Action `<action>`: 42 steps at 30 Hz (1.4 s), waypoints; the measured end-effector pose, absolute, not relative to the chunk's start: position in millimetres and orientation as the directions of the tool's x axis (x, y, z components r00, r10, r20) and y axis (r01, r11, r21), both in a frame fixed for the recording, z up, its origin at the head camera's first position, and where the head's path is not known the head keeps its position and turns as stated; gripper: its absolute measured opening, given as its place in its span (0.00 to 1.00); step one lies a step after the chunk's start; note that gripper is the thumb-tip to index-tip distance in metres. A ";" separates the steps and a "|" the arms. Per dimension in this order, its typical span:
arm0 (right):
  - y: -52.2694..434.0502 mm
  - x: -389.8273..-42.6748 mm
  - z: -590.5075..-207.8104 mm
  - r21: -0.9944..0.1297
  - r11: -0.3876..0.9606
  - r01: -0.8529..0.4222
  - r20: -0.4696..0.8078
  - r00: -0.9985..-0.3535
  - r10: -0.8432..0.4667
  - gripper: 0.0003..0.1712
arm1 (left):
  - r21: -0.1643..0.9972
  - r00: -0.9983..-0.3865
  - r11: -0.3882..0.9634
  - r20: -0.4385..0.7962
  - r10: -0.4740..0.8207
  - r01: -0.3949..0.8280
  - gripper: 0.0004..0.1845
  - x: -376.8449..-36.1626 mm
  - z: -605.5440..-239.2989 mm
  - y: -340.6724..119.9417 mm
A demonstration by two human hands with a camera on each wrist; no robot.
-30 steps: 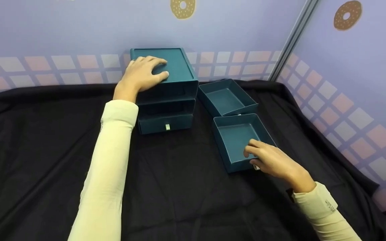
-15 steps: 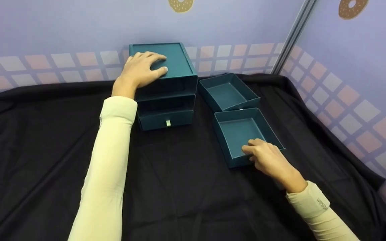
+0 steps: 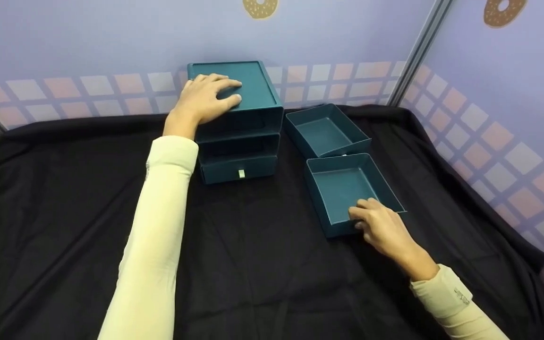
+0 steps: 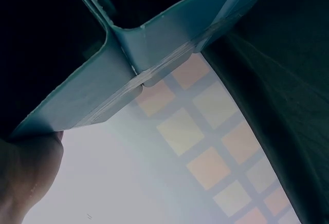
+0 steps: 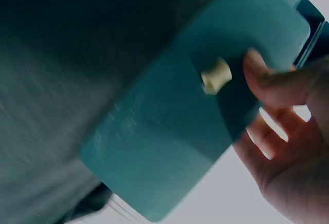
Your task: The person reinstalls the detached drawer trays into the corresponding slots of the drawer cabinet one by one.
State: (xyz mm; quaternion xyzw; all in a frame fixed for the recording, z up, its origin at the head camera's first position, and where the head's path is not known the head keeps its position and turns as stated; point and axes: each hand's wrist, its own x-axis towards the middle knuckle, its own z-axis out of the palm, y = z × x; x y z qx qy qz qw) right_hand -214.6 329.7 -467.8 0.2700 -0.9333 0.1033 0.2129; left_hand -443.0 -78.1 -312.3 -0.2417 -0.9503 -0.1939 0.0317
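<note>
A teal desktop drawer cabinet (image 3: 255, 89) stands near the back wall, its top two slots without drawers. Its bottom drawer (image 3: 220, 174) is in place, with a small pale knob (image 3: 241, 174). My left hand (image 3: 202, 100) rests on the cabinet top, fingers spread. To the right, a loose teal drawer (image 3: 340, 230) lies on the cloth. My right hand (image 3: 381, 227) pinches its front wall, fingers over the rim into the drawer. In the right wrist view the thumb presses the outer face beside a pale knob (image 5: 218, 76).
A second loose drawer (image 3: 324, 132) lies behind the first, close to the cabinet's right side. Black cloth (image 3: 253, 264) covers the table. Purple walls (image 3: 338, 38) with a printed check pattern stand behind and to the right, meeting at a metal post (image 3: 420, 52).
My right hand has moved from just above the drawer's front rim to gripping that front wall. The left hand stays on the cabinet. The head view has shifted slightly.
</note>
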 end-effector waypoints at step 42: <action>309.9 -190.2 -467.1 -0.094 0.598 -0.796 0.642 -0.508 -0.574 0.18 | 0.328 -0.871 0.808 0.140 0.471 0.489 0.32 -449.7 -317.1 -63.7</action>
